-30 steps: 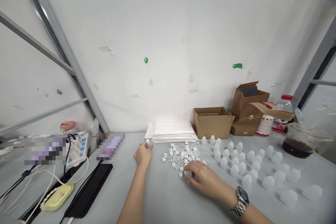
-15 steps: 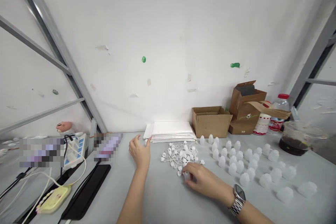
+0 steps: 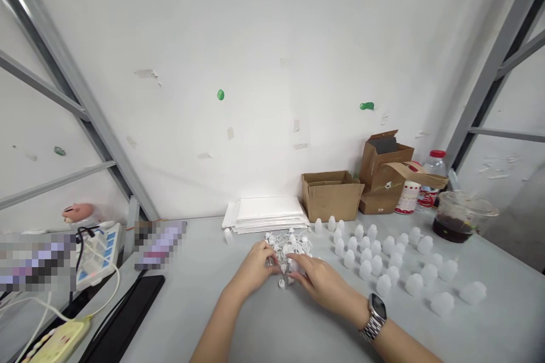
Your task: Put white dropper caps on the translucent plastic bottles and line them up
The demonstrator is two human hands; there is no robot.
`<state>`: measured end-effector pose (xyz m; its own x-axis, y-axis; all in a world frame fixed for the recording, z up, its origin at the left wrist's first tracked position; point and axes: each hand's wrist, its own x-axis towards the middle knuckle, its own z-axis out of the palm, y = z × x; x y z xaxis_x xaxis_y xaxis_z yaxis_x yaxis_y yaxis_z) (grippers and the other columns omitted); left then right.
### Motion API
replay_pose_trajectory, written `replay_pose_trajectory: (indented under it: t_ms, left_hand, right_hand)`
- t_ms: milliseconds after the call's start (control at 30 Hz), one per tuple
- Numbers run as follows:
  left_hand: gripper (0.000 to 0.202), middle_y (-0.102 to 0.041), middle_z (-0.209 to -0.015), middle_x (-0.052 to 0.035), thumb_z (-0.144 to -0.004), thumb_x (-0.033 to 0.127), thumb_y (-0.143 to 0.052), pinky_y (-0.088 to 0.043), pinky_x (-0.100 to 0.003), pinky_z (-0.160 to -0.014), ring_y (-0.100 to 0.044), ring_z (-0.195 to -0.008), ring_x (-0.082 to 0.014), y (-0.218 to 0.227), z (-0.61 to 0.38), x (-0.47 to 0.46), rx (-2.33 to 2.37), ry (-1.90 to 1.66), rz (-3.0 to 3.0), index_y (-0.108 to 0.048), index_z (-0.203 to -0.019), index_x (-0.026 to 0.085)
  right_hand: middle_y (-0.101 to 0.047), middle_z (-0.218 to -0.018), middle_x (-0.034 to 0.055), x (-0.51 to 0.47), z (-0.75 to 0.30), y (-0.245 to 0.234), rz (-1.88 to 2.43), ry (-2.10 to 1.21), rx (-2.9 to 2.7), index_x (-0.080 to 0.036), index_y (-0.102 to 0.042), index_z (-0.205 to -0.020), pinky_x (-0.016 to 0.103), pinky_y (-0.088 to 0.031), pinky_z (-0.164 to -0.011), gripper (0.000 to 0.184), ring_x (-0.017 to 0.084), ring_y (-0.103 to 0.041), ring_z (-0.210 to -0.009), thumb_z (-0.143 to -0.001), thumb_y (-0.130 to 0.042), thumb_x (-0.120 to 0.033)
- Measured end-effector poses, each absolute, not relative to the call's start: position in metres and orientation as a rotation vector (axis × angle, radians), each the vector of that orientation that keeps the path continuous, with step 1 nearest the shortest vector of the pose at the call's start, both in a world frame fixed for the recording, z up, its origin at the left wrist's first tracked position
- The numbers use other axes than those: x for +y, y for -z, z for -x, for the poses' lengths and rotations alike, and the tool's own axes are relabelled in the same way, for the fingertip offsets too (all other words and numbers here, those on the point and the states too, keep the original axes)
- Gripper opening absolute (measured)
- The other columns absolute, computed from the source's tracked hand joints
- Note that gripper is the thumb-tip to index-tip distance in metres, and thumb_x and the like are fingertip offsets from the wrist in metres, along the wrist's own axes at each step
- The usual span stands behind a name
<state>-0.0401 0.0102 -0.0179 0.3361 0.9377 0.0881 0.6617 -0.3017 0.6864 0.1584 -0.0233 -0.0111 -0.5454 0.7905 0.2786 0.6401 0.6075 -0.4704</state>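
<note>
In the head view, a heap of small white plastic caps (image 3: pixel 289 245) joined by thin tethers lay on a grey table (image 3: pixel 191 317) and was being touched from both sides. The left hand (image 3: pixel 253 267) was placed against the left edge of the heap, with its fingers (image 3: pixel 266 250) curled, held close together and set among the caps. The right hand (image 3: pixel 323 282) was laid at the near right edge, with its fingers (image 3: pixel 298 265) also together and pressed in among the caps. Whether any cap was clamped by either hand could not be told, since the fingertips were hidden by the heap. One loose cap (image 3: pixel 281 283) was lying just below the hands. A metal wristwatch (image 3: pixel 377 316) was worn on the right wrist.

To the right of the heap, rows of upright translucent bottles (image 3: pixel 378 255) were standing on the table. A single small bottle (image 3: pixel 229 236) was placed beside a stack of white envelopes (image 3: pixel 266 215). Behind the rows, a cardboard box (image 3: pixel 330 195) and a plastic cup of dark liquid (image 3: pixel 453 225) were seen. To the left, a power strip (image 3: pixel 97 255) was lying near a black pad (image 3: pixel 128 317).
</note>
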Motion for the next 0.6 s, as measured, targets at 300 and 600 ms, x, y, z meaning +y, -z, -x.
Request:
replay_pose_trajectory:
  t_ms: [300, 600]
  left_hand:
    - [0.004, -0.066, -0.079, -0.0039, -0.062, 0.027, -0.062, -0.039, -0.035, -0.082, -0.056, -0.088, -0.0232, 0.012, 0.033, 0.018, 1.452, -1.162, -1.696, -0.063, -0.061, 0.023]
    - [0.031, -0.072, -0.081, -0.0091, -0.070, 0.046, -0.053, -0.047, -0.036, -0.075, -0.065, -0.080, -0.0232, 0.011, 0.015, 0.011, 1.210, -1.322, -1.302, -0.058, -0.078, 0.017]
  right_hand:
    - [-0.059, -0.097, 0.0080, -0.020, -0.157, 0.018, 1.159, -0.397, -2.227, -0.020, -0.051, -0.111, 0.032, -0.047, -0.070, 0.025, 0.020, -0.059, -0.081, -0.088, -0.042, -0.026]
    - [-0.059, -0.095, 0.0074, -0.018, -0.153, 0.018, 1.151, -0.526, -2.013, -0.019, -0.054, -0.104, 0.031, -0.046, -0.072, 0.021, 0.018, -0.057, -0.078, -0.087, -0.043, -0.023]
